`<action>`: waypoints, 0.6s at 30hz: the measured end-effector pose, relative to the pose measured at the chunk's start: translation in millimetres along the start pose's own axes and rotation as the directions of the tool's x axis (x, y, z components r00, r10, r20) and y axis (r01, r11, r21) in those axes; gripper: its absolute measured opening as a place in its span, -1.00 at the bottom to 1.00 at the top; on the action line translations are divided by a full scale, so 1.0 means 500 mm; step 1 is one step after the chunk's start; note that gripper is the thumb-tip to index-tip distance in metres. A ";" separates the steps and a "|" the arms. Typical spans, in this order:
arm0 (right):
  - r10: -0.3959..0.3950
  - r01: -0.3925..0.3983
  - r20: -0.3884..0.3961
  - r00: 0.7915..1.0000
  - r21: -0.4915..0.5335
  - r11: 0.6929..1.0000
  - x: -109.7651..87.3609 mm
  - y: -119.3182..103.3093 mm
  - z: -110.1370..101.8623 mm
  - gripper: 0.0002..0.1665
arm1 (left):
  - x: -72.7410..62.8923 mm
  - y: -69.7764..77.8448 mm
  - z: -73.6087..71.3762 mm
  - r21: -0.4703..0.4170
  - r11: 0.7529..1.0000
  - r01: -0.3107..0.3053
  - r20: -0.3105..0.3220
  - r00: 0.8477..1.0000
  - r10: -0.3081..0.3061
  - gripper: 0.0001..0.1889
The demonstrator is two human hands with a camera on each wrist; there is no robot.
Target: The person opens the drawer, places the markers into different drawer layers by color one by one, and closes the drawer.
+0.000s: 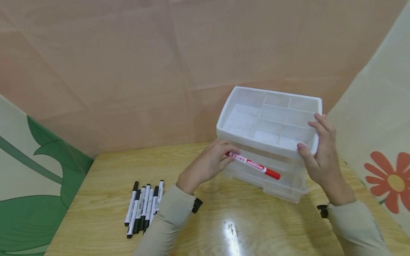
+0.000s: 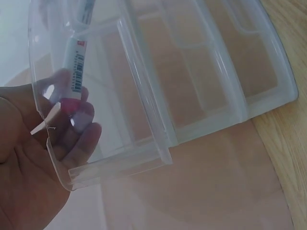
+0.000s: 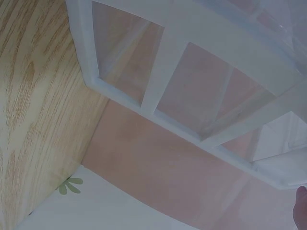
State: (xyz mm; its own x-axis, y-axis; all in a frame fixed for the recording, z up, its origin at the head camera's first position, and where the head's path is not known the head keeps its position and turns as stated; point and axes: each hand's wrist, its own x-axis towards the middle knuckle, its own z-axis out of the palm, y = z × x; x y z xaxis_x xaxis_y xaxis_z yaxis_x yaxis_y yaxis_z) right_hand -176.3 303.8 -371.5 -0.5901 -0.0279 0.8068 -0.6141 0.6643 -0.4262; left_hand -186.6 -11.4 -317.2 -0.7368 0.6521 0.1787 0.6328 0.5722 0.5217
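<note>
My left hand (image 1: pixel 213 160) pinches a red-and-white marker (image 1: pixel 253 164) by one end, its red cap pointing right. It is in front of a white storage box (image 1: pixel 269 142) with clear drawers. In the left wrist view, the fingers and marker (image 2: pixel 75 62) show through the clear plastic of a drawer (image 2: pixel 144 96). My right hand (image 1: pixel 325 156) holds the right end of the box's divided top tray, thumb near the front rim and fingers over the side rim. Only a fingertip (image 3: pixel 301 208) shows in the right wrist view, beside the white frame (image 3: pixel 177 127).
Several black-and-white markers (image 1: pixel 144 206) lie side by side on the wooden table (image 1: pixel 105 185), left of my left forearm. A plain cloth backdrop (image 1: pixel 134 89) hangs behind the table. Printed cloths (image 1: pixel 381 142) border the sides.
</note>
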 end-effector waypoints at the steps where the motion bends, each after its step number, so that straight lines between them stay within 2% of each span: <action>1: 0.001 -0.001 0.001 1.000 -0.002 1.000 0.000 0.000 0.000 -0.09 | 0.001 0.000 0.000 0.006 1.000 0.002 0.003 1.000 -0.002 -0.75; 18: 0.034 -0.033 0.015 0.999 -0.024 0.999 -0.001 -0.003 -0.004 -0.16 | 0.009 0.009 -0.004 0.043 0.997 0.058 0.067 0.996 -0.061 -0.72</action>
State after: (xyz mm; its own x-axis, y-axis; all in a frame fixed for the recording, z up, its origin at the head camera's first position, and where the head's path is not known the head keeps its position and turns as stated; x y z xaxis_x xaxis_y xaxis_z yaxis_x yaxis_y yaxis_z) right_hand -174.0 304.4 -370.6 -0.6181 -0.0166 0.7859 -0.5813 0.6827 -0.4427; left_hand -187.3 -7.0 -312.2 -0.7565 0.6477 0.0907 0.5988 0.6301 0.4944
